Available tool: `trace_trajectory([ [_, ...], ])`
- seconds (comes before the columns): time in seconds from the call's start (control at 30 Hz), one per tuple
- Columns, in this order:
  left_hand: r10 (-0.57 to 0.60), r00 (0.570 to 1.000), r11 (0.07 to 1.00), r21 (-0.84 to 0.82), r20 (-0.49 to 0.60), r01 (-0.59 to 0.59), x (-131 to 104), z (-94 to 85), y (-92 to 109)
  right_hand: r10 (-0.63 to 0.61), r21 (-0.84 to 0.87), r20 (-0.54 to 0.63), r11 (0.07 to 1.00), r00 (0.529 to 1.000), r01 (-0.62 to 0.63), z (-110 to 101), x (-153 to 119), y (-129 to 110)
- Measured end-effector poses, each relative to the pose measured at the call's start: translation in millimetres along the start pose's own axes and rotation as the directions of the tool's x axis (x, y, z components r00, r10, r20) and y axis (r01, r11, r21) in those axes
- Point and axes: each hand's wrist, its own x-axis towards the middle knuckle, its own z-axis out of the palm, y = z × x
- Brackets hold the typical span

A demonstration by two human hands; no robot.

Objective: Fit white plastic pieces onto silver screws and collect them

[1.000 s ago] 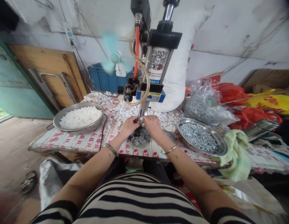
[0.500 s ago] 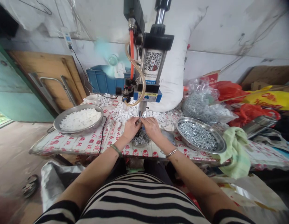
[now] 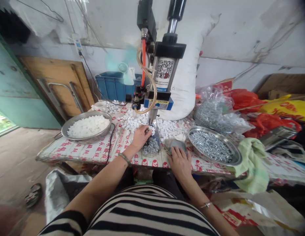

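My left hand (image 3: 140, 137) is at the foot of a bench press (image 3: 164, 70), its fingers curled together just under the ram. White shows at the fingertips, but I cannot make out what they grip. Below them lies a clump of small metal pins (image 3: 151, 147) in a clear container. My right hand (image 3: 180, 161) lies palm down with fingers stretched, the tips touching a grey flat piece (image 3: 177, 145). To its right is a steel pan of metal pins (image 3: 211, 146). Small white plastic pieces (image 3: 131, 123) are scattered behind my left hand.
A steel bowl of white pieces (image 3: 88, 126) stands at the left of the table. A blue crate (image 3: 110, 87) and a spinning fan (image 3: 123, 68) are behind. At right are a clear bag of pins (image 3: 211, 113), red bags (image 3: 246, 100) and a green cloth (image 3: 252, 164).
My right hand has left the press and moved right and toward me, onto the grey piece, its fingers now spread. My left hand has stayed under the ram. The view has shifted slightly.
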Motion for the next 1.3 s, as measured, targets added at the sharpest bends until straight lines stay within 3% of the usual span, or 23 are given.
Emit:
trace_trajectory([
  [0.37, -0.034, 0.999, 0.999, -0.037, 0.027, 0.035, 0, -4.8, 2, 0.000, 0.015, -0.038, 1.000, 0.999, 0.001, 5, -6, -2],
  [0.53, 0.051, 0.999, 0.985, -0.163, -0.002, -0.050, -13, -17.8, 19, 0.009, 0.155, -0.068, 0.988, 0.998, 0.002, -17, 15, -8],
  [0.6, 0.000, 0.998, 0.957, -0.290, 0.063, 0.018, -21, -24.4, 30, -0.028, 0.304, -0.102, 0.951, 0.994, 0.058, -31, 32, -13],
  [0.67, -0.114, 0.953, 0.856, -0.459, 0.282, 0.238, -27, -31.9, 37, -0.096, 0.483, -0.087, 0.867, 0.992, 0.126, -44, 50, -20],
  [0.7, -0.168, 0.896, 0.770, -0.513, 0.410, 0.379, -29, -36.0, 39, -0.132, 0.573, -0.042, 0.809, 0.990, 0.133, -47, 58, -23],
  [0.77, -0.235, 0.771, 0.592, -0.542, 0.592, 0.597, -30, -44.0, 37, -0.183, 0.722, 0.113, 0.691, 0.977, 0.046, -49, 73, -29],
  [0.83, -0.261, 0.722, 0.533, -0.528, 0.641, 0.661, -27, -49.6, 28, -0.169, 0.783, 0.273, 0.611, 0.947, -0.117, -42, 85, -34],
  [0.93, -0.268, 0.760, 0.649, -0.472, 0.592, 0.597, -17, -48.7, 11, -0.045, 0.753, 0.376, 0.597, 0.926, -0.277, -24, 98, -41],
  [1.03, -0.288, 0.822, 0.740, -0.430, 0.492, 0.517, -5, -38.6, -3, 0.098, 0.708, 0.350, 0.624, 0.932, -0.332, -9, 107, -48],
  [1.13, -0.299, 0.848, 0.732, -0.465, 0.437, 0.498, 2, -29.3, -7, 0.163, 0.750, 0.302, 0.567, 0.939, -0.340, 1, 114, -54],
  [1.23, -0.324, 0.845, 0.699, -0.494, 0.426, 0.517, 3, -24.7, -5, 0.200, 0.794, 0.309, 0.484, 0.930, -0.368, 7, 122, -56],
  [1.3, -0.331, 0.865, 0.744, -0.460, 0.377, 0.485, -1, -22.8, -4, 0.205, 0.789, 0.349, 0.462, 0.915, -0.404, 10, 126, -54],
])
